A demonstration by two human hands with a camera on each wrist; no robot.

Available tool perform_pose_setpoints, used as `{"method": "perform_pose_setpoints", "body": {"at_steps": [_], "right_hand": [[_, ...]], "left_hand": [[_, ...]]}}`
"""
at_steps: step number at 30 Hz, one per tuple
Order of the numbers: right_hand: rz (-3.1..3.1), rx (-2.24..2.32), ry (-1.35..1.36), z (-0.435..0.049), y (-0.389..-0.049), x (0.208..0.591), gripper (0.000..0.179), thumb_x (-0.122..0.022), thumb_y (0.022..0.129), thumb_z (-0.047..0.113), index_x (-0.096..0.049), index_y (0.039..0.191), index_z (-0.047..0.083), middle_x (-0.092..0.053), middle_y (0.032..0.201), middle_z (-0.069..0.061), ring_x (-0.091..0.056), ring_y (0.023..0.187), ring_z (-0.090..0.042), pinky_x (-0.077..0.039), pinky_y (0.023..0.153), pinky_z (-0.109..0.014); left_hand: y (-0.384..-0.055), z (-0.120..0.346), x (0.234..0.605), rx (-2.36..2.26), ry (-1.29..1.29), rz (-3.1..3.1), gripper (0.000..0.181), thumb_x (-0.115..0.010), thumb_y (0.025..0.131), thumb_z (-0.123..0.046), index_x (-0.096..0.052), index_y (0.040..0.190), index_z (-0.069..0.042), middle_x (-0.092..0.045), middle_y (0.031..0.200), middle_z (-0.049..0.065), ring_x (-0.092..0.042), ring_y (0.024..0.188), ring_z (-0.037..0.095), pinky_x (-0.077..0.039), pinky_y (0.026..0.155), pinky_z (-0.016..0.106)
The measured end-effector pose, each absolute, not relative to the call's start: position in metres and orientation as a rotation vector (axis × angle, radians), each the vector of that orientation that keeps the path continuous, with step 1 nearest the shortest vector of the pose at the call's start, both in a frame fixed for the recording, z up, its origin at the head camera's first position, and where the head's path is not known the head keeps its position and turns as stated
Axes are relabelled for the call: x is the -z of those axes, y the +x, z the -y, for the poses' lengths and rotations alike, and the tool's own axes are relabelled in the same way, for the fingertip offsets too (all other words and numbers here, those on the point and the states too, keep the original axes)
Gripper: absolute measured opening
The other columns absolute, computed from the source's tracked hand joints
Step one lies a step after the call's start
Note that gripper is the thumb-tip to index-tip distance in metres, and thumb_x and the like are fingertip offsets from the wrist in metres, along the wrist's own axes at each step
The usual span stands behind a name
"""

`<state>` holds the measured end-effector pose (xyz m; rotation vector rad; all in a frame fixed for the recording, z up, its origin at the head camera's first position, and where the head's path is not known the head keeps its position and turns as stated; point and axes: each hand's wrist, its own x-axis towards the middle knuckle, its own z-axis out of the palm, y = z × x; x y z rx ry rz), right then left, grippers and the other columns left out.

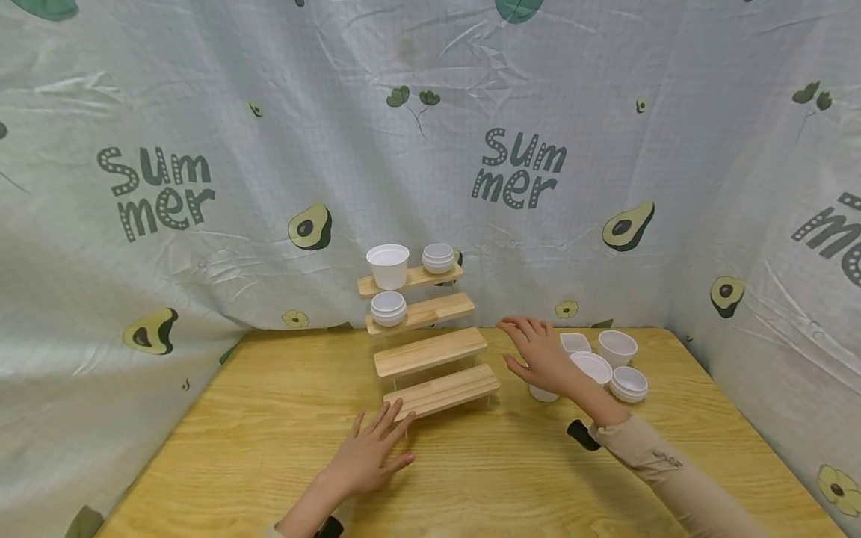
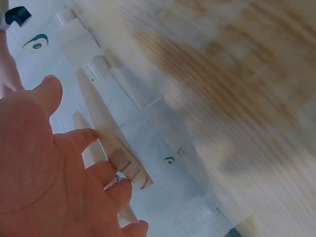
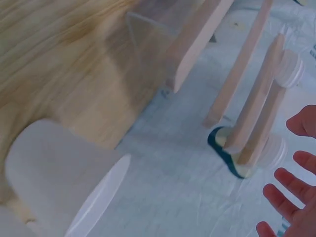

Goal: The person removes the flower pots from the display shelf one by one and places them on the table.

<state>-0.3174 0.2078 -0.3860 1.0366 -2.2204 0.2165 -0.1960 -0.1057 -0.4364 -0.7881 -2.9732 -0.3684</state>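
Support: wood-grain table (image 1: 222, 448), yellowish, far edge passing behind the four-step stand (image 1: 430, 351). Stand: pale wooden treads on clear supports, set on the table. Top tread (image 1: 415, 279), left end: white cup (image 1: 390, 269); right end: small ribbed jar (image 1: 439, 261). Next tread down (image 1: 437, 310), left end: second ribbed jar (image 1: 389, 312). On the table, right of the stand: square container (image 1: 575, 343), round bowl (image 1: 617, 348), round tub (image 1: 593, 366), third ribbed jar (image 1: 629, 384), all white, grouped; nearer the stand, one white vessel (image 1: 543, 394), partly hidden in the head view.
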Motion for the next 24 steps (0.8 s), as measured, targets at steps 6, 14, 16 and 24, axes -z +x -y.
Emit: {"method": "perform_pose_setpoints", "body": {"at_steps": [6,14,16,24], "right_hand": [[2.241,-0.232,1.091,-0.182,-0.326,0.381,0.046,-0.057,0.086,0.025,-0.045,0.126,0.006,-0.048,0.122,-0.014,-0.043,0.104,-0.027,-0.032,0.077,-0.047],[2.209,-0.24,1.162,-0.14,-0.336,0.365,0.051,-0.062,0.082,0.021,-0.044,0.128,0.007,-0.047,0.124,-0.011,-0.045,0.106,-0.025,-0.033,0.081,-0.045],[2.198,-0.239,1.171,-0.131,-0.338,0.36,0.052,-0.063,0.081,0.02,-0.045,0.127,0.007,-0.047,0.124,-0.01,-0.045,0.107,-0.024,-0.034,0.081,-0.045],[2.175,-0.161,1.171,-0.107,-0.347,0.348,0.049,-0.061,0.082,0.024,-0.046,0.126,0.008,-0.048,0.123,-0.009,-0.046,0.107,-0.024,-0.036,0.082,-0.045]], "left_hand": [[-0.195,0.108,0.436,0.39,-0.774,2.971,0.06,-0.042,0.09,-0.046,-0.029,0.14,-0.016,-0.022,0.148,0.012,-0.021,0.135,0.033,-0.015,0.104,0.062],[-0.195,0.11,0.44,0.396,-0.732,2.977,0.059,-0.044,0.09,-0.044,-0.03,0.14,-0.016,-0.022,0.148,0.01,-0.022,0.135,0.032,-0.015,0.104,0.062],[-0.195,0.11,0.44,0.388,-0.728,2.974,0.059,-0.045,0.09,-0.043,-0.031,0.14,-0.016,-0.023,0.148,0.01,-0.023,0.135,0.032,-0.015,0.104,0.061],[-0.197,0.109,0.442,0.417,-0.76,2.93,0.059,-0.043,0.09,-0.046,-0.029,0.141,-0.019,-0.023,0.148,0.011,-0.025,0.134,0.033,-0.016,0.103,0.062]]}}
